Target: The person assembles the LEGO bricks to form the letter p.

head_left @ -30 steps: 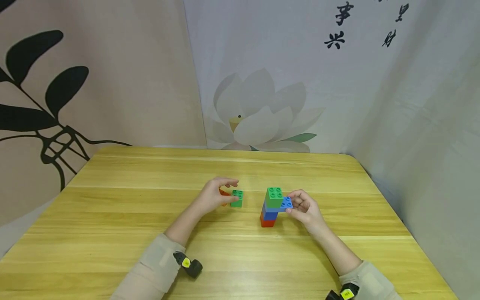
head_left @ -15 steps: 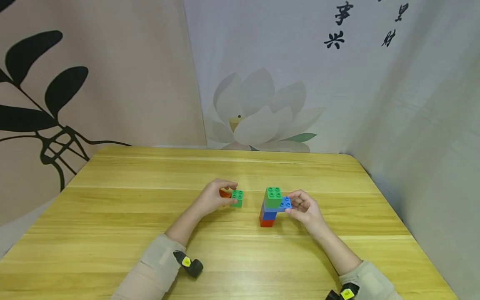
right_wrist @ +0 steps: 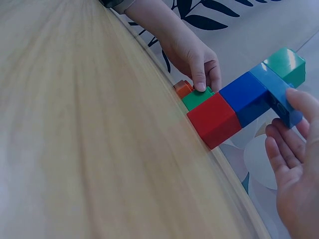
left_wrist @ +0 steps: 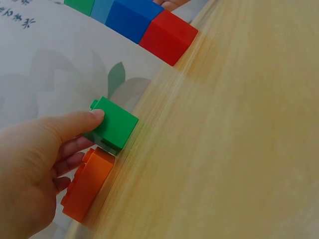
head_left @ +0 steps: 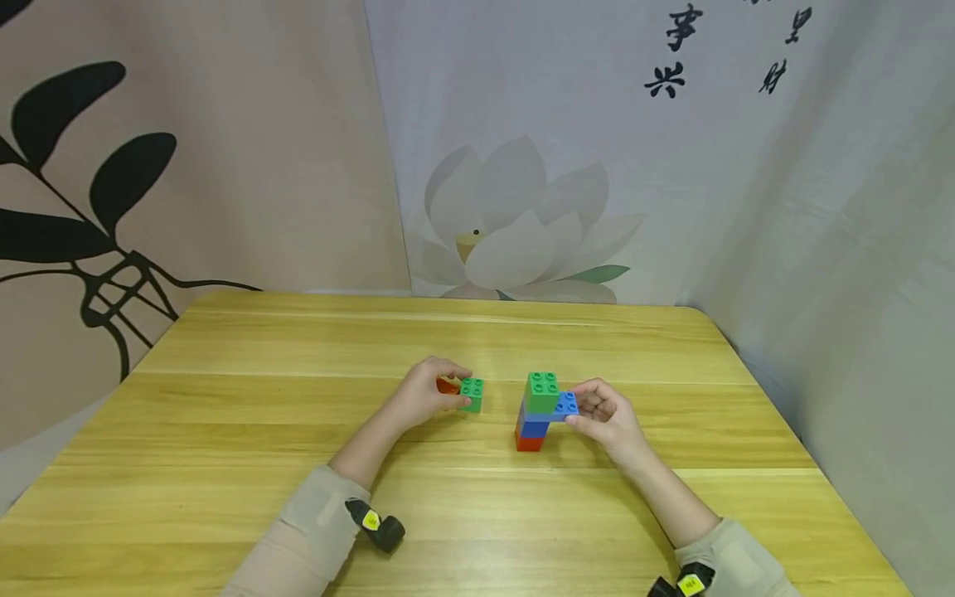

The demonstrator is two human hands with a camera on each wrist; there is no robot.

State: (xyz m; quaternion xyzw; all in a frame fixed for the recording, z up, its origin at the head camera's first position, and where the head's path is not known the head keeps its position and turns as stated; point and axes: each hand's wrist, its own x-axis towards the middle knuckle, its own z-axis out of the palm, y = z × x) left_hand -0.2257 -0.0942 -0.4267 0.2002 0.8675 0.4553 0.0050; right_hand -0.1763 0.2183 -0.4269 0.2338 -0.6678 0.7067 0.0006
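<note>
My left hand [head_left: 429, 393] pinches a green toy building block [left_wrist: 115, 125] between thumb and fingers. Beside that block, under the palm, an orange block [left_wrist: 88, 185] lies on the table, mostly hidden by the hand in the head view. To the right stands a stack: a red block [right_wrist: 215, 121] at the bottom, a blue block [right_wrist: 244, 97] on it, then a flat light-blue brick [head_left: 568, 404] jutting out to the right, and another green block [head_left: 542, 391] on top. My right hand [head_left: 608, 417] pinches the jutting end of the light-blue brick with thumb and fingers.
Both hands work on a wooden table [head_left: 477, 514] whose far edge meets a printed curtain [head_left: 298, 166]. A second curtain hangs along the right side. Each sleeve carries a small black wrist camera [head_left: 386, 532].
My left thumb and fingers have closed in on the loose green block. The stack has shifted very slightly left with my right hand, which keeps its hold.
</note>
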